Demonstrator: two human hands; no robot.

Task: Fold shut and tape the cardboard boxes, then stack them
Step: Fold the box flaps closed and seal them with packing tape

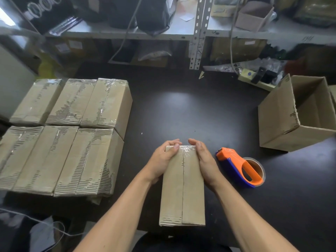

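A narrow cardboard box (182, 190) lies lengthwise on the dark table in front of me, its top flaps folded shut with clear tape across the far end. My left hand (162, 160) grips the box's far left corner, thumb on top. My right hand (204, 160) lies along the far right edge, fingers curved over the far end. An orange-and-blue tape dispenser (240, 167) rests on the table just right of my right hand. Several taped boxes (67, 131) sit in two rows at the left.
An open empty cardboard box (298, 115) stands at the right. Behind the table are metal shelves (198, 33) with bags and cartons, and a power strip (254, 80) lies at the back right. Bare dark tabletop (181, 106) spreads across the middle.
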